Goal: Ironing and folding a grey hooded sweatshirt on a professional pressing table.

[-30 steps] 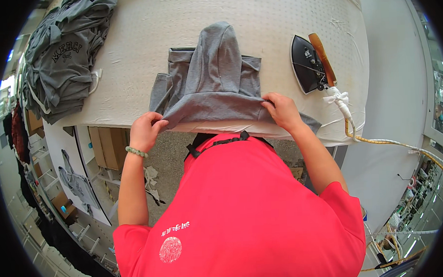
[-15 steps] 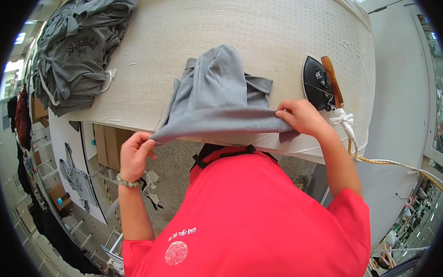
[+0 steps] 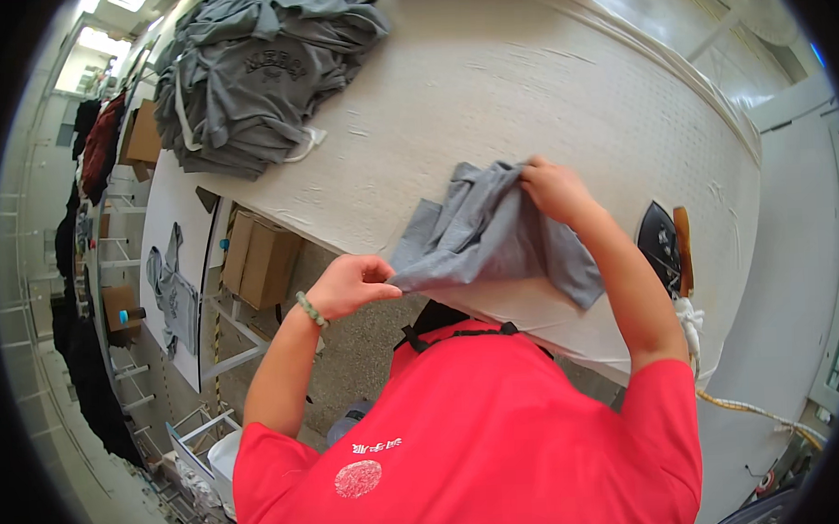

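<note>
A grey garment [image 3: 492, 232] lies bunched at the near edge of the white padded table [image 3: 487, 84]. My left hand [image 3: 351, 283], a beaded bracelet at its wrist, pinches the garment's left corner just off the table edge. Farther up, my right hand [image 3: 557, 191] grips the cloth near its far right side. Folds run between the two hands, and one flap hangs down on the right beneath my right forearm. Beyond that forearm an iron [image 3: 659, 244] with a brown handle rests on the table, partly hidden by my arm.
A heap of grey garments [image 3: 256, 83] with dark lettering sits at the far left of the table. A white-wrapped cord [image 3: 767, 414] runs from the iron to the right. Below left are a cardboard box [image 3: 260, 258] and a white board [image 3: 167, 298] with a small grey garment.
My right hand has moved up and away from the near edge, carrying its side of the garment over. The stretched band between my hands is now bunched. The whole view has shifted.
</note>
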{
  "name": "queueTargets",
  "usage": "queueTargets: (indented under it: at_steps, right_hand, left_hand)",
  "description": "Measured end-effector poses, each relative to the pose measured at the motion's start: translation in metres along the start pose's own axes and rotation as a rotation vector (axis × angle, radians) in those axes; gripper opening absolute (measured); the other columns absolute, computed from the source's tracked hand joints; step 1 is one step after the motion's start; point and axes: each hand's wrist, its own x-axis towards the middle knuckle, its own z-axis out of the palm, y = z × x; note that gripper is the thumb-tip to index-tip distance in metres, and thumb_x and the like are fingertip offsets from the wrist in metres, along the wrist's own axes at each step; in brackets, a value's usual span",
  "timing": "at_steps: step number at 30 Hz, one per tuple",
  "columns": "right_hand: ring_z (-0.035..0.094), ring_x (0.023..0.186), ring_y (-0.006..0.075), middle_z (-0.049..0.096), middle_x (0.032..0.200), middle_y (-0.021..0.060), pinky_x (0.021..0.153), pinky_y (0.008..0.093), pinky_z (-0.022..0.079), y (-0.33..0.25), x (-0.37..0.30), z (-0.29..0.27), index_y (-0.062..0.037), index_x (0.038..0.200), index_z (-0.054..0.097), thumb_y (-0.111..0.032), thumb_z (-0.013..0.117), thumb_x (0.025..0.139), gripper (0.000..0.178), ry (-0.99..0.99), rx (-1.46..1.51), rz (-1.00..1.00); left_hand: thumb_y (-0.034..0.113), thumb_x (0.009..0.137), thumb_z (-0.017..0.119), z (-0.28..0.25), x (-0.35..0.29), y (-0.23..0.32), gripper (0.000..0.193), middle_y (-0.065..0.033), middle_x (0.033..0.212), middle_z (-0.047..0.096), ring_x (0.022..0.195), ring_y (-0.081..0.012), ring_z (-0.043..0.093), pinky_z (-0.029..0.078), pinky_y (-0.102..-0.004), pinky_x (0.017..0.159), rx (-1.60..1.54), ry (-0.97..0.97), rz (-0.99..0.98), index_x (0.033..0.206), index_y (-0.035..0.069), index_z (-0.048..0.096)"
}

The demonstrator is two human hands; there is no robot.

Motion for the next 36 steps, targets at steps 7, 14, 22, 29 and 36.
queueTargets:
  at_steps: [7,14,22,29,36]
  right_hand:
    - [0.068,0.102,0.0272,0.069,0.113,0.0151,0.09,0.0334,0.053,-0.054,-0.123,-0.176,0.0037,0.11,0.068,-0.001,0.064,0.099,0.012,0.723,0.108,0.176]
    - [0.065,0.108,0.0208,0.068,0.117,0.0103,0.094,0.031,0.051,-0.167,-0.17,-0.191,0.0027,0.114,0.067,-0.005,0.065,0.102,0.014,1.056,-0.319,0.405]
    - [0.06,0.106,0.0146,0.067,0.117,0.0073,0.095,0.0265,0.046,-0.267,-0.148,-0.136,0.0037,0.115,0.067,-0.008,0.064,0.105,0.016,1.09,0.232,0.588]
    - [0.055,0.099,0.007,0.066,0.109,-0.0011,0.091,0.0225,0.044,-0.235,-0.136,-0.058,0.0012,0.11,0.069,-0.016,0.063,0.107,0.018,1.403,0.622,0.866]
    - [0.053,0.095,0.0048,0.063,0.1,-0.0037,0.084,0.0205,0.043,-0.181,-0.17,-0.077,0.0011,0.108,0.068,-0.019,0.067,0.106,0.02,1.365,0.181,1.097]
  left_hand:
    - [0.012,0.09,0.079,-0.117,0.046,0.137,0.016,-0.0101,0.084,0.076,0.08,-0.0138,0.071,0.056,-0.0308,0.073,0.365,0.263,0.589,0.1,0.0,0.074]
    - [0.009,0.09,0.077,-0.19,0.109,0.247,0.013,-0.01,0.09,0.075,0.078,-0.0191,0.071,0.056,-0.0305,0.072,0.737,0.441,1.223,0.102,0.003,0.075]
    - [0.011,0.094,0.074,-0.22,0.164,0.303,0.014,-0.008,0.082,0.07,0.073,-0.0156,0.068,0.053,-0.0297,0.065,0.668,0.499,1.39,0.105,0.003,0.075]
    - [0.012,0.104,0.062,-0.117,0.274,0.301,0.02,-0.0082,0.078,0.072,0.065,-0.0105,0.068,0.054,-0.0279,0.06,0.292,-0.305,0.76,0.118,-0.001,0.067]
    - [0.013,0.101,0.063,-0.011,0.366,0.359,0.018,-0.0103,0.087,0.075,0.079,-0.0172,0.072,0.057,-0.0308,0.076,0.4,-0.28,1.195,0.111,0.0,0.071]
